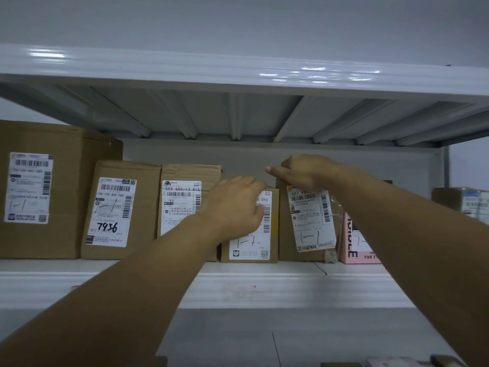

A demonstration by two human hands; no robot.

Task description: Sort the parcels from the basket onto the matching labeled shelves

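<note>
Head view: the right hand [304,170] grips the top edge of the tall parcel [312,221], probably squaring it label-outward near the shelf's [105,282] front edge. The left hand [235,205] steadies the neighbouring small parcel [251,247]; I cannot tell whether it grips.

Both arms outstretched, left hand [235,205] fingers [260,211] curled, right hand [304,170] higher, thumb extended

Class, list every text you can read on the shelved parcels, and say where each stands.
"7936": second box, label
"15H-159-A05-PDD": same label
"502 602-12 815": third box
"015": small box
"507": tall box
"BRA": pink box
Other print: blurred.
</note>
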